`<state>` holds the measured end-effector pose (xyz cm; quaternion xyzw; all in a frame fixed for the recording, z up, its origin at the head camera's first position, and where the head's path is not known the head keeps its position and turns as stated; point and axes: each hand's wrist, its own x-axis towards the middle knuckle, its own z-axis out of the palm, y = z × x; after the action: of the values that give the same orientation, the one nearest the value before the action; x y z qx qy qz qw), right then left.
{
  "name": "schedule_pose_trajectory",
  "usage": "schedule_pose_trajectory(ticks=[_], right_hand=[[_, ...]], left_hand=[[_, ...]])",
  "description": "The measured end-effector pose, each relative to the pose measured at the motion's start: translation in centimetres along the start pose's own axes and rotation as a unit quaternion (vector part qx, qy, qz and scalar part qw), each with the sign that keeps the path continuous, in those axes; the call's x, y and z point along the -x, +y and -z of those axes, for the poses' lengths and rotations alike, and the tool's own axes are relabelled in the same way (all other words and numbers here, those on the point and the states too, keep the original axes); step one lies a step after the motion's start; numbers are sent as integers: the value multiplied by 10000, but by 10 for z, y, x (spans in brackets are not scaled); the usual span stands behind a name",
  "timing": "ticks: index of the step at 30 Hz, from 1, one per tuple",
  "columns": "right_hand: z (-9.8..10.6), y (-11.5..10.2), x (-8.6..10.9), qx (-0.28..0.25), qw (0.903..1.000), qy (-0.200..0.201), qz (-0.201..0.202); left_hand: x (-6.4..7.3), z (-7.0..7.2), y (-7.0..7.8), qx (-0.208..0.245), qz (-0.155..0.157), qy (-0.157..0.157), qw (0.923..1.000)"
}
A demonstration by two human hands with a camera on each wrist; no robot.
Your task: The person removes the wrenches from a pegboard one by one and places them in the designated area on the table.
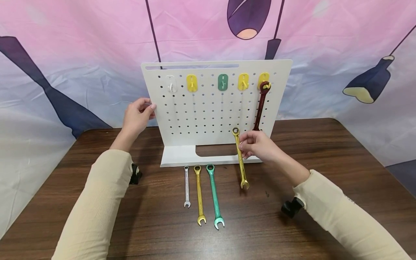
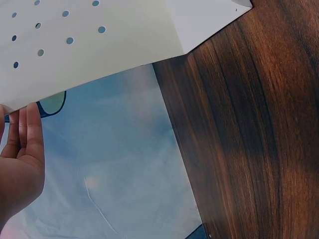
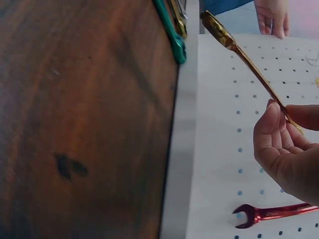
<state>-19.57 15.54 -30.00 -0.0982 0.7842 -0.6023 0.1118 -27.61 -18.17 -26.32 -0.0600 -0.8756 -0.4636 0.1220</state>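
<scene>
The gold wrench [image 1: 241,162] is pinched, ring end up, between the thumb and fingers of your right hand [image 1: 258,146] before the lower right of the white pegboard [image 1: 199,107], whose left edge your left hand [image 1: 137,115] grips.

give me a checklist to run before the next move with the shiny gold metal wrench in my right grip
1. Gold wrench pinched in right grip: ok
2. White perforated board held at left edge by left grip: ok
3. Yellow plastic hook second from right, bare: ok
4. Dark red metal wrench hung on rightmost yellow plastic hook: ok
5. Gold wrench hung: not ok, held lower
6. Firmness of pinch: cannot tell
</scene>
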Motion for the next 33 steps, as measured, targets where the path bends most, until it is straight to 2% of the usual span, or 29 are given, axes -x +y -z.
schedule_pose_trajectory(ticks=[3, 12, 26, 33], right_hand=[[-4, 6, 0, 14, 10000, -84, 0], [-19, 19, 5, -426, 9986, -206, -214], [-37, 33, 7, -545, 9943, -682, -607], [-41, 37, 8, -520, 9934, -797, -646]], left_hand=[[0, 0, 0, -15, -2, 3, 10000], [-1, 0, -2, -28, 6, -32, 10000], [0, 0, 0, 12, -31, 22, 10000], [-1, 0, 0, -11, 1, 2, 10000]])
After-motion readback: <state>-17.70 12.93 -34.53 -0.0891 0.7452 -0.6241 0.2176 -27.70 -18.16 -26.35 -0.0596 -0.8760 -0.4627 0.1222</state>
